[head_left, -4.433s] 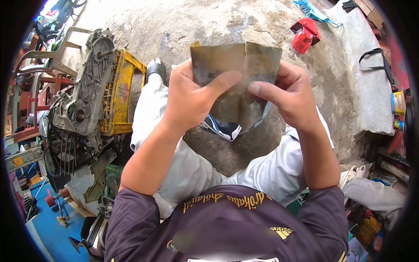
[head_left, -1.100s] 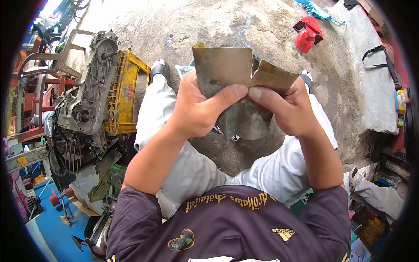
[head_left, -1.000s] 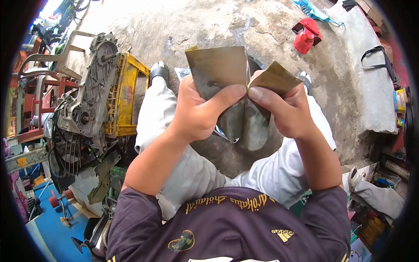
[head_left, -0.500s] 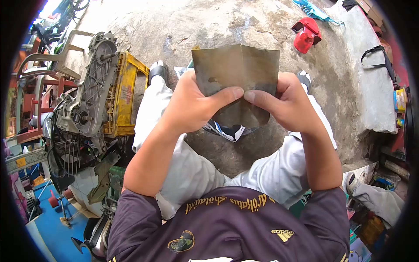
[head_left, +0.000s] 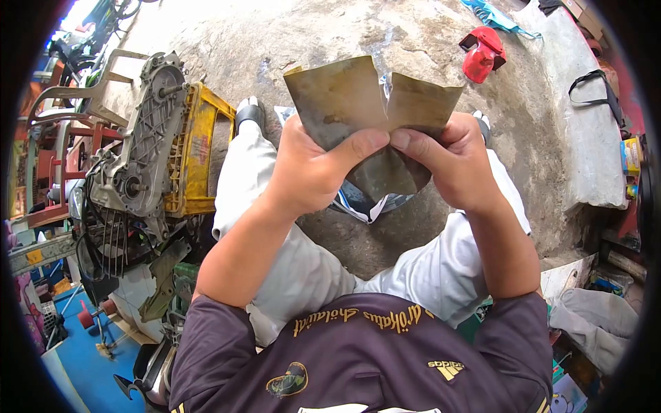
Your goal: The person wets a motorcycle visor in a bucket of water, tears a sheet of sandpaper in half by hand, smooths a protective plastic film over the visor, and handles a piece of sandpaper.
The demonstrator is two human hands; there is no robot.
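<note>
A thin, stained grey-brown sheet is held up between both hands, split from its top edge down to the thumbs. My left hand is closed on the left half, thumb on the near face. My right hand pinches the right half, its thumb tip close to the left one. The halves tilt away from each other, and the sheet's lower part hangs below the thumbs. Behind and beneath it shows part of a white, black and blue object on the ground, mostly hidden by the sheet.
At the left, a metal engine casing leans by a yellow crate, near a chair. A red plastic part lies on the concrete floor. A concrete ledge with a black strap runs along the right side.
Half a second ago the sheet's halves were nearly together; now they have spread apart at the top, each tilting outward. Earlier they were also apart. Both hands keep their hold.
</note>
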